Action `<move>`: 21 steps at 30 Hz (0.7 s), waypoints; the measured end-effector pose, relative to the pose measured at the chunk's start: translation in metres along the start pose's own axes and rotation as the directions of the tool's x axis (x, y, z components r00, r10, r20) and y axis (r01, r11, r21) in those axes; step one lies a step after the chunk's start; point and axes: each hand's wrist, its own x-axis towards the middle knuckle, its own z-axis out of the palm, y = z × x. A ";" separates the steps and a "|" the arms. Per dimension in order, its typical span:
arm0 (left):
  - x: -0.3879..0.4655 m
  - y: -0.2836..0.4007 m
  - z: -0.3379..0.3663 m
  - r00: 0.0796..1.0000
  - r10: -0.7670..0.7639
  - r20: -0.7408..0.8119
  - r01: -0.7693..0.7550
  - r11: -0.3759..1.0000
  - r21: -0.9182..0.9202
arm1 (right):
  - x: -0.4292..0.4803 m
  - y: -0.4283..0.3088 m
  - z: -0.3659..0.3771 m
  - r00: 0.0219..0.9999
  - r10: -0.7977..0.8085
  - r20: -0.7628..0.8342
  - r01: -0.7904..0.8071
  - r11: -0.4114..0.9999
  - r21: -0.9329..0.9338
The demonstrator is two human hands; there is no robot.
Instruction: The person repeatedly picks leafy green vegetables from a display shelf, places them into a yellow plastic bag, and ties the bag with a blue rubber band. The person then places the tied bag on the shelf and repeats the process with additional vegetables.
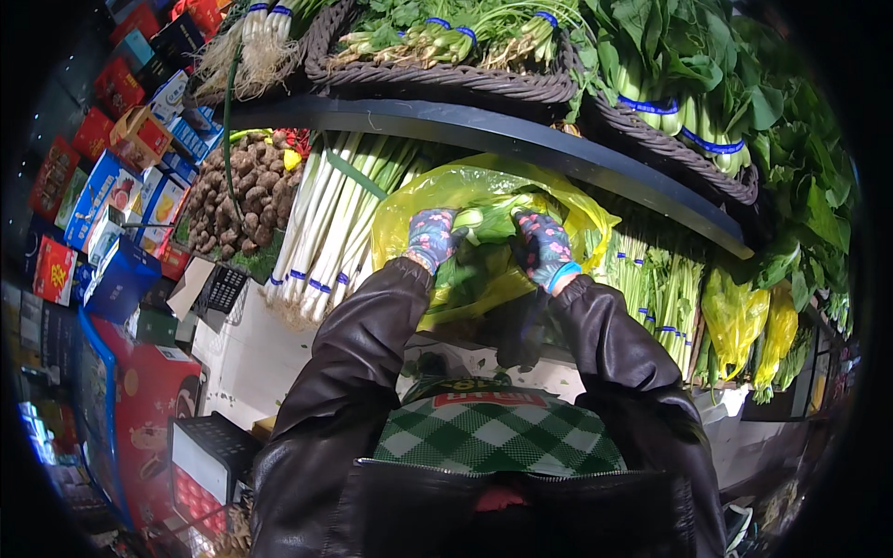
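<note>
A large yellow plastic bag (pixel 488 171) lies open in front of me, with leafy green vegetables (pixel 497 217) inside. My left hand (pixel 432 237), in a dark floral glove, is at the bag's left part beside a pale green stalk end (pixel 467 218); whether its fingers grip anything is unclear. Over the right part of the leaves is my right hand (pixel 541 244), in a matching glove with a blue cuff, its fingertips at another pale stalk end. Its grip cannot be made out either.
Banded leeks (pixel 335 216) and brown tubers (pixel 244 188) lie left of the bag. Banded green stalks (pixel 673 293) and yellow bags (pixel 732 321) are at right. A dark curved shelf edge (pixel 488 125) runs beyond my hands, with wicker baskets (pixel 446 75) of greens above.
</note>
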 end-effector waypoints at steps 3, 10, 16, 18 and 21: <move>0.021 0.001 0.002 0.975 -0.025 0.223 -0.028 0.973 0.230 | -0.002 -0.001 0.027 0.999 0.038 -0.025 -0.029 0.953 0.300; 0.020 -0.021 -0.022 0.975 -0.195 0.109 0.223 0.795 -0.565 | -0.013 -0.035 0.083 0.965 0.042 0.260 0.020 0.973 -0.231; 0.015 -0.045 -0.059 0.929 -0.316 0.192 0.329 0.470 -0.819 | 0.026 -0.098 0.089 0.846 0.498 0.188 -0.504 0.864 -0.022; 0.004 -0.043 -0.069 0.954 -0.152 0.259 0.242 0.900 -0.363 | 0.025 -0.098 0.101 0.783 0.563 0.263 -0.576 0.817 -0.035; -0.018 -0.036 -0.072 0.830 -0.339 0.443 0.510 0.782 -0.358 | 0.004 -0.085 0.118 0.790 0.585 0.184 -0.612 0.774 0.165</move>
